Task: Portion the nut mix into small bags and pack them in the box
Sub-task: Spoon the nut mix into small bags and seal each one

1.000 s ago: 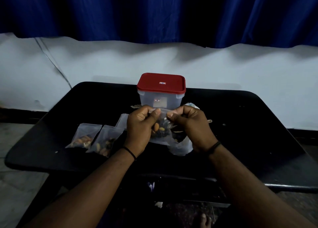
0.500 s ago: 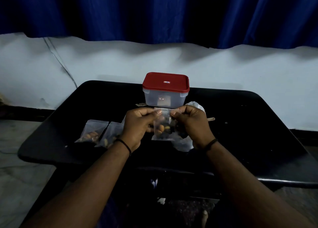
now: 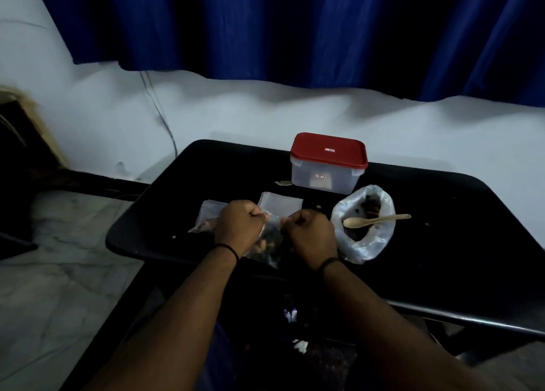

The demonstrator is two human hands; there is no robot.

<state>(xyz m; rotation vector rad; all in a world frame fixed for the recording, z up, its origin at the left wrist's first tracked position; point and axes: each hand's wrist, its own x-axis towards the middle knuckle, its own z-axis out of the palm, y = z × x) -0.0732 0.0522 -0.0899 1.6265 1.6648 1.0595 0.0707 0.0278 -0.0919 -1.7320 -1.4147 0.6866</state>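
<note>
My left hand [image 3: 239, 224] and my right hand [image 3: 310, 234] each pinch a top corner of a small clear bag of nut mix [image 3: 269, 240], which hangs between them low over the black table [image 3: 442, 243]. Right of my right hand stands the big rolled-down plastic bag of nut mix [image 3: 364, 224], with a wooden spoon [image 3: 374, 221] lying across its mouth. Behind it the clear box with a red lid [image 3: 328, 163] stands closed. An empty small bag [image 3: 281, 206] lies flat behind my hands. Another small bag with nuts [image 3: 208, 216] lies left, partly hidden by my left hand.
The table's near edge runs just below my wrists. A white wall and a blue curtain [image 3: 295, 30] rise behind the table. A pale marbled floor [image 3: 59, 272] lies to the left, with a dark object [image 3: 17, 160] at the far left.
The view has swung left and down, so the big nut bag and spoon now show. My hands have lowered the small bag toward the table, still pinching its top.
</note>
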